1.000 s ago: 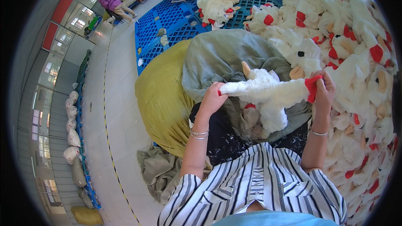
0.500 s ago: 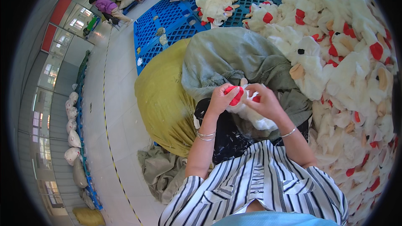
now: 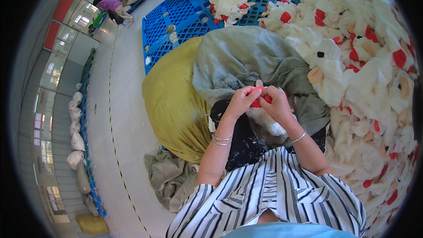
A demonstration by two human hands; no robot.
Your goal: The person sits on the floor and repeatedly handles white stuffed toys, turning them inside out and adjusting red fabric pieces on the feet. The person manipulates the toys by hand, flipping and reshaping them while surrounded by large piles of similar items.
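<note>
A white plush toy piece (image 3: 267,121) with red patches lies over my lap. My left hand (image 3: 241,102) pinches its red fabric part (image 3: 255,95) between thumb and fingers. Close against it, my right hand (image 3: 277,104) is closed on the same red part, fingertips nearly meeting those of the left. A small beige tip pokes up just beyond my fingers. Whatever sits between the fingertips is too small to make out. Behind the toy bulges a large grey-green sack (image 3: 251,57), with an olive-yellow sack (image 3: 174,101) on its left.
To the right rises a big heap of white plush skins (image 3: 348,83) with red and beige parts. Blue plastic pallets (image 3: 189,15) lie ahead, bearing another small plush pile (image 3: 230,4). Crumpled grey cloth (image 3: 169,180) rests on the floor at left. A person (image 3: 112,6) bends over far away.
My right hand has moved left and closed in beside my left hand, onto the toy's red part. The far person has leaned further forward.
</note>
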